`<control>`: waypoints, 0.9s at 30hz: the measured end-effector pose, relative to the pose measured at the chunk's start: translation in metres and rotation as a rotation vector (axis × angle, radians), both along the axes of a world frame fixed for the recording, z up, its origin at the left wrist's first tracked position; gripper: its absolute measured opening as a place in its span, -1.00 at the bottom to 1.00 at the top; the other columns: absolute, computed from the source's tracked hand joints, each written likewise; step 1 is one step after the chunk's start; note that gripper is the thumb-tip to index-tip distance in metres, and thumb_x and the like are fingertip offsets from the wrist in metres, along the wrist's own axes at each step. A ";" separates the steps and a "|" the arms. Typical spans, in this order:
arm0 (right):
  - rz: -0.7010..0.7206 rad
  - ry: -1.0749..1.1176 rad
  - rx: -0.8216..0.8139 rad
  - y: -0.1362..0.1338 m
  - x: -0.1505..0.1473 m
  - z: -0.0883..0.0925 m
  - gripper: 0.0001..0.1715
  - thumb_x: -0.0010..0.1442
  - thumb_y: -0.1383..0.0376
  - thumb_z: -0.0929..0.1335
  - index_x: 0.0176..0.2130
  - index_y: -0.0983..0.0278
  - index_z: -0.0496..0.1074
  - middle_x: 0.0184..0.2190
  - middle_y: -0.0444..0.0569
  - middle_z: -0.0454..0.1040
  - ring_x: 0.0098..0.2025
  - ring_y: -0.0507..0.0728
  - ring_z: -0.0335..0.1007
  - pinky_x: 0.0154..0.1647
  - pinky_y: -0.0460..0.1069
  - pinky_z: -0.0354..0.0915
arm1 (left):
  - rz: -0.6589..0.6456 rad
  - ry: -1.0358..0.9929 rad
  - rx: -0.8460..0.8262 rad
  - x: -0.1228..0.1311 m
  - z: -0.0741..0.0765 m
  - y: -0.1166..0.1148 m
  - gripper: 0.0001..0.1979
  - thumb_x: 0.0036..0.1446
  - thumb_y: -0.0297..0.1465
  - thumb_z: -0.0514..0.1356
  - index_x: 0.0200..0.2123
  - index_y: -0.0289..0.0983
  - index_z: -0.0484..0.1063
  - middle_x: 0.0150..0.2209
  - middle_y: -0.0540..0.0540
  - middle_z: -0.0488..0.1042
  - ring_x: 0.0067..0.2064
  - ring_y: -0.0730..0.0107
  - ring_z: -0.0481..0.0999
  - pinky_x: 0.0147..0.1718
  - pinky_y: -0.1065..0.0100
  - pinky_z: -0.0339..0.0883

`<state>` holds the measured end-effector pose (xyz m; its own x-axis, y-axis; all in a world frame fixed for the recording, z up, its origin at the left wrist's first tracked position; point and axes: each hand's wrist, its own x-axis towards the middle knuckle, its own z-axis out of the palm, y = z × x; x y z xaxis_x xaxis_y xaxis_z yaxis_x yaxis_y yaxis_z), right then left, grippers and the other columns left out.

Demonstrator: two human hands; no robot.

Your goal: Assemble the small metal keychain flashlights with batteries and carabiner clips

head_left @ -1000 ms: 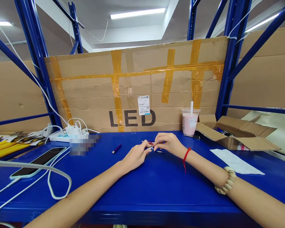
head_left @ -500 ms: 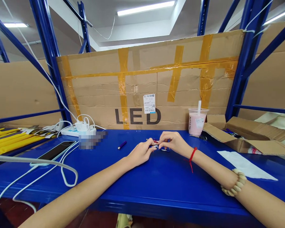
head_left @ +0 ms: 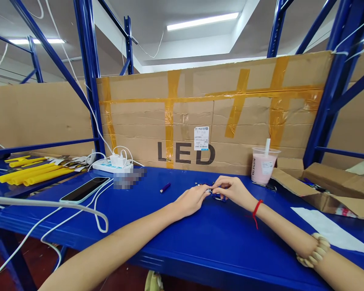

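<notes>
Apparently the handwork is at a midpoint: both hands are busy with one small silvery piece (head_left: 209, 190), and neither has let it go. It sits between the fingertips just above the middle of the blue table (head_left: 227, 242), towards the cardboard at the back. The left hand (head_left: 189, 200) has a narrow grip, thumb and fingers closed on the near end of the piece. The right hand (head_left: 235, 192) meets it from the other side, fingertips pinched together, seemingly on the same piece. Whether its parts are joined or apart is too small to tell, so I cannot say how much of this handling is complete.

Other pieces lie loose. A blue piece (head_left: 219, 197) is on the table just under the right fingers, partly hidden, and a slim piece (head_left: 201, 184) shows just behind the left fingertips. A purple tube (head_left: 165, 188) lies by itself to the left, apart from both hands, so it at least is not joined to what they hold. At the right, the box (head_left: 348, 204), its flaps spread, has small blue and dark items inside, not within either grip. The cup (head_left: 263, 167) stands upright beside it.
</notes>
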<state>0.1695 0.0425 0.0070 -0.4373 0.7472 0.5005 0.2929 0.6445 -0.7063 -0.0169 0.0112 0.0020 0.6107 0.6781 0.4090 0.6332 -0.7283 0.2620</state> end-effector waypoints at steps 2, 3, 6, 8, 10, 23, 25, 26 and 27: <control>-0.005 -0.007 0.007 0.000 -0.001 0.000 -0.65 -0.10 0.07 0.41 -0.49 0.34 0.45 -0.47 -0.07 0.34 -0.67 -0.07 0.27 -0.71 -0.15 0.21 | 0.000 0.024 0.022 0.000 0.001 0.001 -0.77 0.25 -0.42 -0.16 -0.13 -0.30 0.23 -0.16 -0.14 0.41 -0.13 0.31 0.40 -0.19 0.36 0.26; -0.008 -0.015 0.015 0.000 -0.001 0.000 -0.64 -0.09 0.07 0.41 -0.50 0.34 0.45 -0.47 -0.07 0.34 -0.67 -0.07 0.26 -0.70 -0.15 0.21 | 0.002 0.034 0.029 -0.001 0.001 0.002 -0.77 0.25 -0.42 -0.15 -0.13 -0.30 0.23 -0.16 -0.14 0.41 -0.12 0.32 0.39 -0.18 0.36 0.26; -0.019 -0.039 0.037 0.000 -0.002 0.001 -0.63 -0.07 0.05 0.39 -0.51 0.34 0.45 -0.48 -0.06 0.35 -0.66 -0.07 0.27 -0.71 -0.16 0.21 | 0.007 0.044 0.047 -0.002 0.000 0.005 -0.78 0.25 -0.42 -0.14 -0.14 -0.27 0.24 -0.14 -0.11 0.41 -0.11 0.36 0.40 -0.15 0.38 0.26; -0.025 -0.052 0.034 -0.001 -0.002 0.003 -0.61 -0.08 0.04 0.39 -0.51 0.35 0.45 -0.49 -0.06 0.35 -0.66 -0.06 0.27 -0.71 -0.16 0.21 | 0.019 0.042 0.067 -0.003 -0.002 0.006 -0.77 0.25 -0.40 -0.14 -0.11 -0.25 0.23 -0.09 -0.10 0.40 -0.08 0.34 0.39 -0.13 0.35 0.26; -0.025 -0.057 0.016 -0.002 -0.002 0.004 -0.60 -0.10 0.03 0.40 -0.52 0.35 0.44 -0.50 -0.07 0.34 -0.66 -0.06 0.27 -0.71 -0.16 0.21 | 0.051 0.052 0.068 -0.003 -0.004 0.007 -0.75 0.25 -0.36 -0.13 -0.06 -0.22 0.22 -0.04 -0.10 0.38 -0.05 0.28 0.39 -0.15 0.30 0.27; -0.047 -0.137 -0.027 -0.002 -0.002 -0.002 -0.61 -0.10 0.04 0.40 -0.48 0.35 0.43 -0.45 -0.06 0.36 -0.65 -0.06 0.29 -0.69 -0.14 0.20 | 0.037 0.112 0.080 -0.004 -0.003 0.008 -0.77 0.26 -0.37 -0.13 -0.11 -0.23 0.24 -0.05 -0.09 0.38 -0.03 0.31 0.35 -0.08 0.29 0.24; -0.045 -0.172 -0.015 -0.001 -0.001 -0.004 -0.61 -0.07 0.04 0.39 -0.48 0.34 0.43 -0.44 -0.07 0.37 -0.65 -0.06 0.29 -0.67 -0.14 0.21 | 0.036 0.139 0.086 -0.004 -0.003 0.009 -0.78 0.25 -0.39 -0.12 -0.15 -0.24 0.27 -0.07 -0.08 0.39 -0.03 0.33 0.35 -0.06 0.31 0.22; -0.044 -0.185 -0.012 0.000 -0.001 -0.005 -0.61 -0.06 0.04 0.39 -0.48 0.34 0.43 -0.44 -0.07 0.37 -0.64 -0.06 0.30 -0.66 -0.13 0.21 | 0.033 0.151 0.085 -0.005 -0.003 0.009 -0.79 0.25 -0.39 -0.11 -0.16 -0.25 0.27 -0.08 -0.08 0.39 -0.04 0.34 0.36 -0.06 0.31 0.22; -0.045 -0.192 -0.010 0.000 -0.001 -0.005 -0.61 -0.05 0.04 0.38 -0.47 0.34 0.43 -0.43 -0.07 0.37 -0.64 -0.06 0.30 -0.66 -0.13 0.22 | 0.030 0.158 0.086 -0.005 -0.003 0.010 -0.79 0.24 -0.39 -0.10 -0.16 -0.25 0.28 -0.08 -0.08 0.40 -0.04 0.34 0.36 -0.07 0.31 0.22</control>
